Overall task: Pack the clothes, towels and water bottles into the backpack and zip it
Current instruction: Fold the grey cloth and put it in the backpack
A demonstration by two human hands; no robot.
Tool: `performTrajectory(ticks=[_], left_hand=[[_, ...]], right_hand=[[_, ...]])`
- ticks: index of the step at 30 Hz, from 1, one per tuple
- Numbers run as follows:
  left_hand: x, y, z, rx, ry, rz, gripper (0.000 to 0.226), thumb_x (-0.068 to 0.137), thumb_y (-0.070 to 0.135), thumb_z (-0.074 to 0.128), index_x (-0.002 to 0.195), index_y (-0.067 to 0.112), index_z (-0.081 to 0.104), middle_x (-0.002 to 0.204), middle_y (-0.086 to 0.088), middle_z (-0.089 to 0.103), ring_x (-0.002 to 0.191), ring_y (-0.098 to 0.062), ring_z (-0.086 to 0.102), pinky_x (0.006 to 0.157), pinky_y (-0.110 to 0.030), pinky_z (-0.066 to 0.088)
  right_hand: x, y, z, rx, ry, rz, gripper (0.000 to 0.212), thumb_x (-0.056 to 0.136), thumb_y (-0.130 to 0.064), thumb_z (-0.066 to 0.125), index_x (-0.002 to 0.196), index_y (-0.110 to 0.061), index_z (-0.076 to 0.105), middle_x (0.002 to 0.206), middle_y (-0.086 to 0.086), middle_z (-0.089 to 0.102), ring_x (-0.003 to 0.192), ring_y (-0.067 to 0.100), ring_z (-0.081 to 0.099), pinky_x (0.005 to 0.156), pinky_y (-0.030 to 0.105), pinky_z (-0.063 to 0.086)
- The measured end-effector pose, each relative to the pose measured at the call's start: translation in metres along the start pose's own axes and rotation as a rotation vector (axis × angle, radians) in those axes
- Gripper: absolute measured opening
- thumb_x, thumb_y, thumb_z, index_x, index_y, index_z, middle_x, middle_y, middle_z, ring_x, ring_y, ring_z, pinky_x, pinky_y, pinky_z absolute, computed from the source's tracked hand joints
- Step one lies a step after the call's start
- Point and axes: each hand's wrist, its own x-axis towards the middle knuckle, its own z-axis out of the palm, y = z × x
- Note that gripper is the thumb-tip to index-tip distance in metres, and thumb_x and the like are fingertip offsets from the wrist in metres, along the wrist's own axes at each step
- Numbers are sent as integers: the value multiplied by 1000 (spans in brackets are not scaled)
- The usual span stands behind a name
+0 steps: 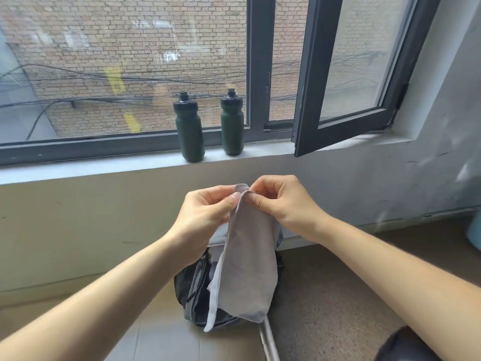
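left bottle (189, 128) beside right bottle (232, 126) on sill (104, 165) | towel (247, 269) above backpack (190, 287), likely on floor (325, 295)

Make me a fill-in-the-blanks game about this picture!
The sill holds ____ bottles.
The bottles' colour is dark ____.
The left hand and right hand pinch the towel at its ____ end.
The backpack under the towel is not zipped but ____.
Missing words: two, green, top, open.
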Motion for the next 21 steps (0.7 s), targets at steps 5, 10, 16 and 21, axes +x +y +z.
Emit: performTrajectory(ticks=[5, 10, 16, 21], left_hand=[[-2, 2, 1, 103, -7, 24, 21, 97, 14, 69, 113, 6, 78, 106, -14, 79, 91, -20, 74, 81, -29, 59], [-1, 1, 0, 217, 30, 99, 14, 96, 9, 70, 106, 9, 80, 98, -14, 80, 87, -21, 73, 86, -42, 59], [-1, 1, -4, 396, 3, 249, 15, 95, 4, 71, 103, 12, 81, 95, -10, 80, 82, -18, 72, 78, -41, 61], [-2, 2, -7, 480, -25, 334, 15, 93, 5, 74, 104, 15, 69, 85, -7, 70, 67, -20, 62, 63, -28, 51]], right_hand=[[1, 0, -1, -46, 34, -17, 18, 92, -25, 74, 87, -8, 74, 83, 15, 73, 73, 12, 60, 69, 40, 52], [2, 2, -3, -149, 75, -1, 23, 87, -34, 80, 82, -12, 72, 76, 14, 70, 67, 11, 55, 63, 41, 50], [2, -2, -5, -49, -85, 15, 26, 95, -19, 71, 121, -19, 68, 112, -1, 72, 64, 12, 57, 72, 26, 53], [0, -2, -8, -54, -102, -1, 13, 98, -13, 66, 100, -4, 74, 96, 19, 74, 86, 14, 64, 85, 42, 54]])
